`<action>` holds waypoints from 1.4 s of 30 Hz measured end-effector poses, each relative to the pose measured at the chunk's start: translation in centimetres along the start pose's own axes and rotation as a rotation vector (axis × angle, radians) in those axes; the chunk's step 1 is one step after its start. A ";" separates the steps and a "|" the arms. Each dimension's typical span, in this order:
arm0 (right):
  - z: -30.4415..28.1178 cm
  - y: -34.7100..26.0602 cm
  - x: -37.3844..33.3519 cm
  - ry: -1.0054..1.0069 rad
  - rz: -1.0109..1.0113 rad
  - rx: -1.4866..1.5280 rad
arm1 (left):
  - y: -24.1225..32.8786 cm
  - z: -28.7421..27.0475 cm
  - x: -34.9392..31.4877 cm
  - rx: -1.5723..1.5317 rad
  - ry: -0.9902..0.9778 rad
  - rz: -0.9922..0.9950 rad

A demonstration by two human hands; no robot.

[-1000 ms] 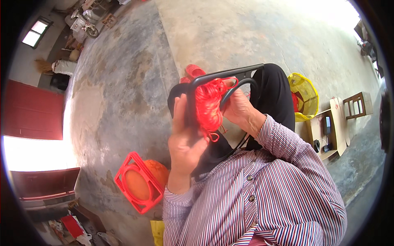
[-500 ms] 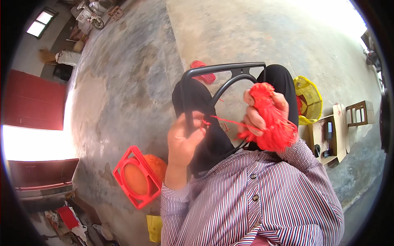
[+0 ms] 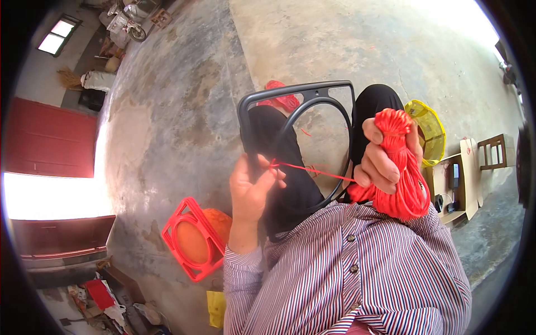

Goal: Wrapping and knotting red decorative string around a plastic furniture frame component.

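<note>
My right hand (image 3: 385,159) is wrapped round a thick hank of red cord (image 3: 399,184), held over my right thigh. From it a single strand (image 3: 315,170) runs taut across to my left hand (image 3: 254,187). There the fingers are closed at the side bar of a black frame (image 3: 290,89), where the strand is looped in a small knot (image 3: 273,163). The frame is squarish with a large ring inside it and rests across my lap. Its lower left part is hidden behind my left hand and blurred.
Past my left knee lies another red cord bundle (image 3: 282,97) on the concrete floor. Red frames (image 3: 192,240) lean on an orange round object (image 3: 216,226) at left. To the right stand a yellow basket (image 3: 429,131), an opened cardboard box (image 3: 460,190) and a wooden stool (image 3: 496,152).
My right hand has moved right with the hank, drawing the strand out longer and tighter. The black frame has shifted slightly left; my left hand stays at its side bar.
</note>
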State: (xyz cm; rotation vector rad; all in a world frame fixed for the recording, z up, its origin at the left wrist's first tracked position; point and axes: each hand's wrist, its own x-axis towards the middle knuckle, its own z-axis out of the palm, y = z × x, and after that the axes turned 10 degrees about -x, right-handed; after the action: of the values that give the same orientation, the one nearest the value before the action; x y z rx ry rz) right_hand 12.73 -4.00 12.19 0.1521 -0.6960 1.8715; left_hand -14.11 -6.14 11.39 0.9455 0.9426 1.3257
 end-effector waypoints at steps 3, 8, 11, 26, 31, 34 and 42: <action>-1.5 0.1 -0.7 0.068 0.097 -0.030 | 0.2 0.9 -0.1 0.006 0.015 0.008; -0.7 1.1 1.8 0.318 0.671 -0.810 | 0.1 1.1 -0.4 0.032 0.038 0.016; -3.2 2.7 2.0 -0.045 0.947 -1.079 | 0.2 1.1 -0.5 0.043 0.027 0.033; -0.6 5.7 2.8 0.261 0.384 -0.380 | 0.4 2.6 -0.6 0.088 0.040 -0.021; 0.0 5.7 4.1 0.296 0.383 -0.570 | 0.1 2.5 -1.3 0.112 0.075 -0.052; 0.5 6.3 4.6 0.385 0.471 -0.568 | 0.2 2.7 -1.3 0.163 0.060 -0.040; 0.6 6.1 4.4 0.347 0.447 -0.610 | 0.3 2.5 -1.1 0.190 -0.015 -0.040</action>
State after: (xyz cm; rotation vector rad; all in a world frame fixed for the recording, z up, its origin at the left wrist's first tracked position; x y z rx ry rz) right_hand 5.41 -2.31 12.15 -0.7554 -1.0777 1.9333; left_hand -11.85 -7.27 12.56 1.0744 1.0850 1.2095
